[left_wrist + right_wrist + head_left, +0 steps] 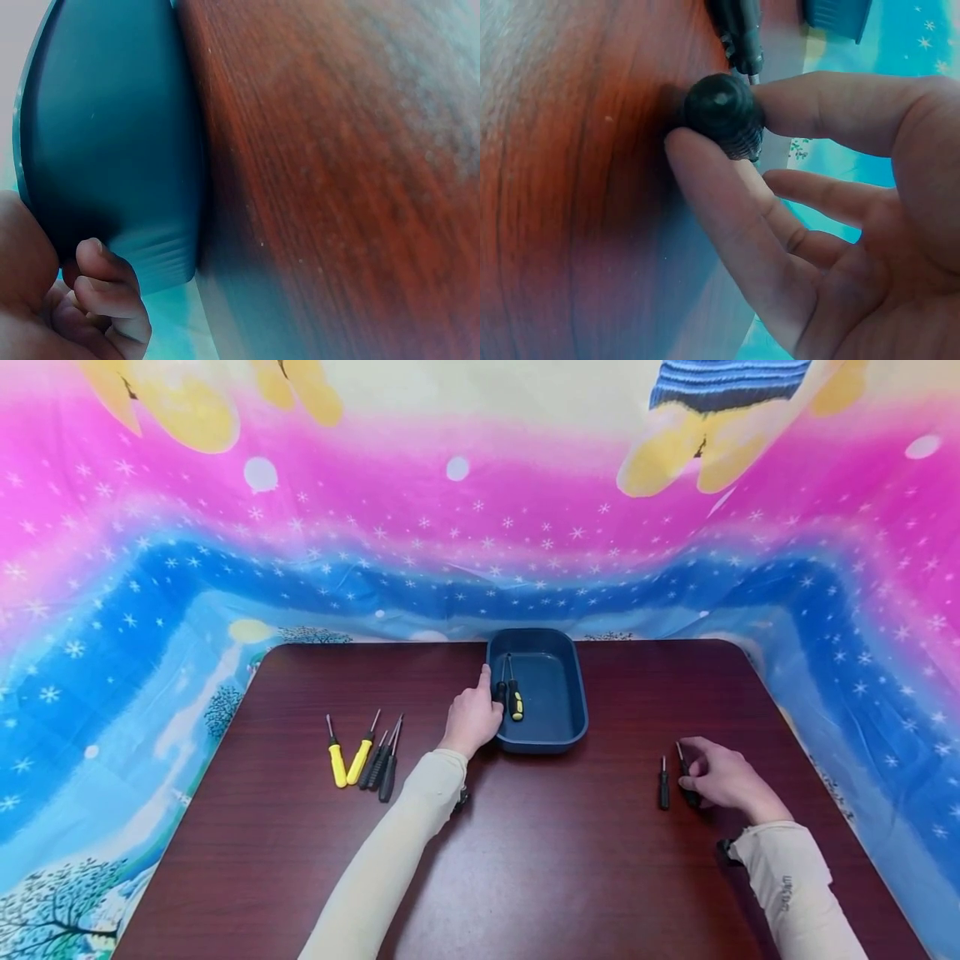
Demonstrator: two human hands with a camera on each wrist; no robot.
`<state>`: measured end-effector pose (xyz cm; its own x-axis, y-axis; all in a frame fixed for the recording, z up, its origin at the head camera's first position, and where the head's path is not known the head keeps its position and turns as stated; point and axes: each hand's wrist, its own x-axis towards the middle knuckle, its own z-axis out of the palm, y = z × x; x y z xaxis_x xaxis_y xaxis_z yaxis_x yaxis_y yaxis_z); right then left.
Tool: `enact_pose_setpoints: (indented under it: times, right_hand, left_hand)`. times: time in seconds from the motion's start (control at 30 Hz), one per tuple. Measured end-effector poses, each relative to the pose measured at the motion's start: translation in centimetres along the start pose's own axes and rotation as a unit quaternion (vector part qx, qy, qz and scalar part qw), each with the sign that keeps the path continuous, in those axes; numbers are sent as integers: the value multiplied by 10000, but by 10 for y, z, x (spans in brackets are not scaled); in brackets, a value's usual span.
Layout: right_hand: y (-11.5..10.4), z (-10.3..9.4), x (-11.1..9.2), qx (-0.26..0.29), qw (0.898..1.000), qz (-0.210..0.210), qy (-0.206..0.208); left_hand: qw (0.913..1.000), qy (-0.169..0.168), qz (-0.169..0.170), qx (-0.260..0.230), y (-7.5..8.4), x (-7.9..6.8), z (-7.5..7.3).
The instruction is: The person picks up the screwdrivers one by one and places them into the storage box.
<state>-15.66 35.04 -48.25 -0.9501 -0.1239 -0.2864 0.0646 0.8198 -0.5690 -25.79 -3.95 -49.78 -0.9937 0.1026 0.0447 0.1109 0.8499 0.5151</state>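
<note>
My left hand is at the left side of a dark blue tray. It grips the tray's wall, thumb over the rim and the other fingers curled against the outside. Inside the tray lie a screwdriver with a black and yellow handle and a black-handled one, partly covered by the thumb. At the right of the table, my right hand pinches the handle of a black screwdriver between thumb and finger. Just left of that hand lies another black screwdriver.
On the left of the dark wooden table lie two yellow-handled screwdrivers and several black-handled screwdrivers, tips pointing away. A colourful printed cloth hangs behind and along both sides, close to the table's edges.
</note>
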Motion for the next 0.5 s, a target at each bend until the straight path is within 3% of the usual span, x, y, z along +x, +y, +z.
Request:
enact_pose_setpoints:
  times: [0.17,0.5]
  right_hand:
    - [-5,-3,2,219,9996,-136,101]
    - [-39,-13,14,1410,9891,-365,197]
  left_hand:
    - [10000,39,39,9,0,0,0]
    - [9999,69,73,59,-1,0,1]
